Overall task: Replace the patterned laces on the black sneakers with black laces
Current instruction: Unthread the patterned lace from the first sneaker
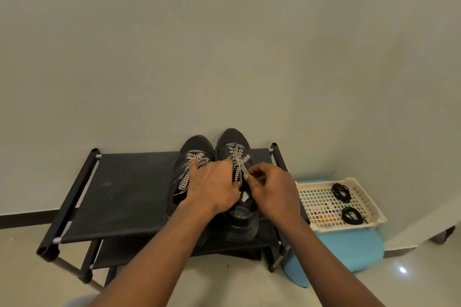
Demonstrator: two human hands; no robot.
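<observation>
- Two black sneakers (232,137) stand side by side on the top shelf of a black shoe rack (124,194), pushed up close to a pale wall (224,57).
- Both toes point away from the person, towards the wall, and the heels face the person. Each shoe's long axis runs straight from near to far.
- Patterned laces (239,159), flat with a black-and-white zigzag, are threaded up both shoes, with loose ends trailing down beside the tongues.
- Left hand (214,187) lies palm down across both shoes, its fingers spread and fairly straight. It appears to be steadying the pair.
- Right hand (272,189) pinches a strand of lace on the right-hand shoe between thumb and fingertips.
- Flat woven lace like this looks light, soft and limp. It will probably drag in the eyelets, so it is best held close to an eyelet and pulled through one crossing at a time.
- Each sneaker looks light but bulky, and is likely to slide on the fabric shelf unless held down.
- Two coils of black laces (340,192) wait in a cream tray (371,203) on a blue stool (349,247), to the right of the rack.
</observation>
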